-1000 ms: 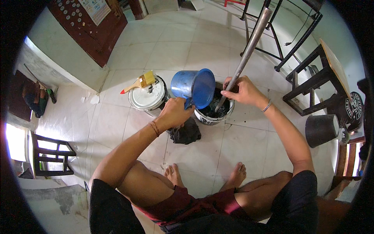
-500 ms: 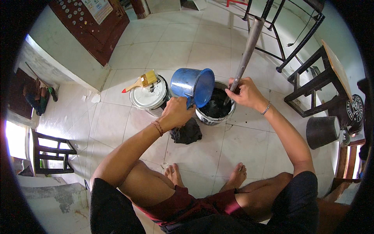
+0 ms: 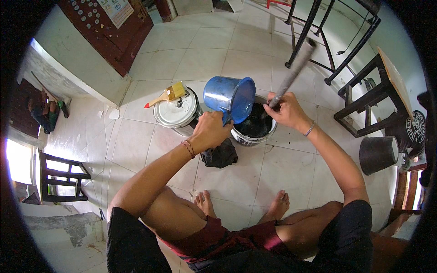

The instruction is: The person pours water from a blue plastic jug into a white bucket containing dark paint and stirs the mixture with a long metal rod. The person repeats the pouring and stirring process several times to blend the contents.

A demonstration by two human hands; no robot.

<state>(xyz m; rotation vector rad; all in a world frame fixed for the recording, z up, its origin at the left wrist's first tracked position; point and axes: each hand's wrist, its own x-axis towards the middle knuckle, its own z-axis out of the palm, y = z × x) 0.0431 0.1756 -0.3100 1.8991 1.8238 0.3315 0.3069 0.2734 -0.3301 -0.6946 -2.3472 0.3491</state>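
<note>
My left hand [image 3: 211, 129] is closed around the handle of a blue plastic dipper [image 3: 221, 94]. The dipper lies tilted on its side, its mouth facing right above the edge of a bucket [image 3: 248, 140]. Inside the bucket is a thick black substance [image 3: 255, 122] like paint; the dipper hides part of the rim. My right hand [image 3: 290, 111] grips a long grey pipe [image 3: 295, 67], whose lower end stands in the black substance while its upper end leans away to the right. Whether anything flows from the dipper I cannot tell.
Left of the bucket stands a white lidded can [image 3: 170, 113] with a wooden-handled paintbrush [image 3: 172, 92] across its lid. A crumpled black bag [image 3: 220, 154] lies in front. A black-framed stool [image 3: 373, 98] and a dark bucket [image 3: 378, 154] stand at right. My bare feet are nearby.
The pipe's upper end has swung nearer and a little to the right, blurred by motion. My left hand still holds the dipper tilted at nearly the same place.
</note>
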